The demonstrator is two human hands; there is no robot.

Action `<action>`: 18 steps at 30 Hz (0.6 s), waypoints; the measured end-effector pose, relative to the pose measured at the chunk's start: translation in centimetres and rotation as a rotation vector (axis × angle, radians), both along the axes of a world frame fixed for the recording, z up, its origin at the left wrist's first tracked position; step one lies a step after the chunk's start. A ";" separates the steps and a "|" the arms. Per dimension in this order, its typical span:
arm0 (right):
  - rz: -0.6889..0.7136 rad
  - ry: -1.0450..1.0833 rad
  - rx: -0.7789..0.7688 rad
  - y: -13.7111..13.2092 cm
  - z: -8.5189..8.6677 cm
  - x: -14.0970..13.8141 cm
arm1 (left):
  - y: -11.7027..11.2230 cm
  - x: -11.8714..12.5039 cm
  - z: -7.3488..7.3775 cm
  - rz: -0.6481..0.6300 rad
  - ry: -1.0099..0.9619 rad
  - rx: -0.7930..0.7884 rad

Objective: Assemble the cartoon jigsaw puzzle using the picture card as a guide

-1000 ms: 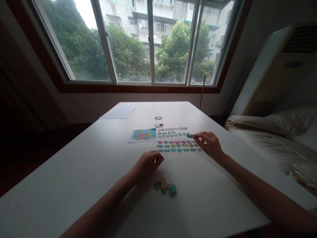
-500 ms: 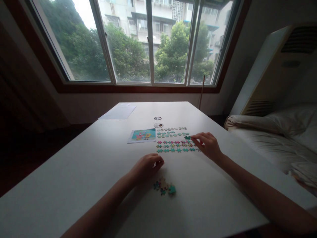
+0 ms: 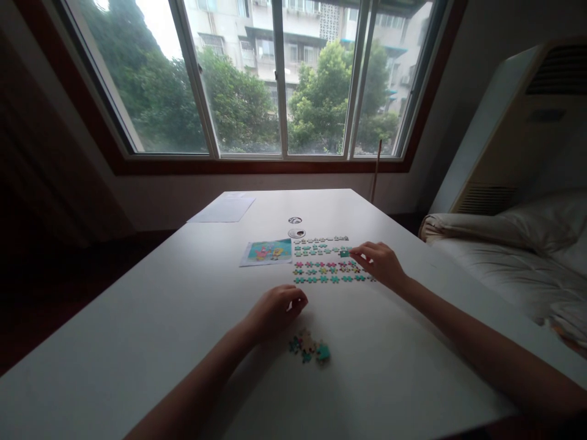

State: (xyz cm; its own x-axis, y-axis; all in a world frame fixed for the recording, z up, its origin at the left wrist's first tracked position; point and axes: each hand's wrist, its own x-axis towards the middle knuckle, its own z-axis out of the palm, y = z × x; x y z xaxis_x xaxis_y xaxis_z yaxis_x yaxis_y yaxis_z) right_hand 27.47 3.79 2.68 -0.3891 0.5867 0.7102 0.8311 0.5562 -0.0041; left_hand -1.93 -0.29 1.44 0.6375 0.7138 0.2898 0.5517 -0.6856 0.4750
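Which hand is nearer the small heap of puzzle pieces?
Left hand: just beyond the heap, slightly to its left. The right hand is farther off, by the puzzle rows.

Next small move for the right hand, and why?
Probably set down the small dark green jigsaw piece and let go: the bare right hand pinches it by the edge, and the piece shows among the straight rows of multicoloured jigsaw pieces on the white tabletop. I can't tell whether it touches the surface.
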 end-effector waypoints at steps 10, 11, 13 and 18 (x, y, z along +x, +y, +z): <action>-0.200 -0.088 -0.297 8.4 -0.5 -0.3 | 0.1 -0.2 0.2 0.013 0.018 -0.007; -0.206 -0.097 -0.313 8.8 -0.6 -0.4 | 0.1 -0.2 0.2 0.013 0.020 -0.009; -0.214 -0.115 -0.342 9.5 -0.8 -0.7 | 0.1 -0.2 0.2 0.014 0.024 -0.015; -0.219 -0.135 -0.394 10.3 -1.1 -0.9 | 0.1 -0.2 0.3 0.021 0.044 -0.048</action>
State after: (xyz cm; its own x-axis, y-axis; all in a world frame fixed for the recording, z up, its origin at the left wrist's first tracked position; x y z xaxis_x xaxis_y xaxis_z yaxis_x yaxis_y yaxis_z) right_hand 26.54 14.09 1.60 -0.2995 0.8801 0.3684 0.9363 0.3454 -0.0640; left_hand -2.17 -0.21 1.78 0.6338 0.7394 0.2270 0.5867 -0.6508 0.4819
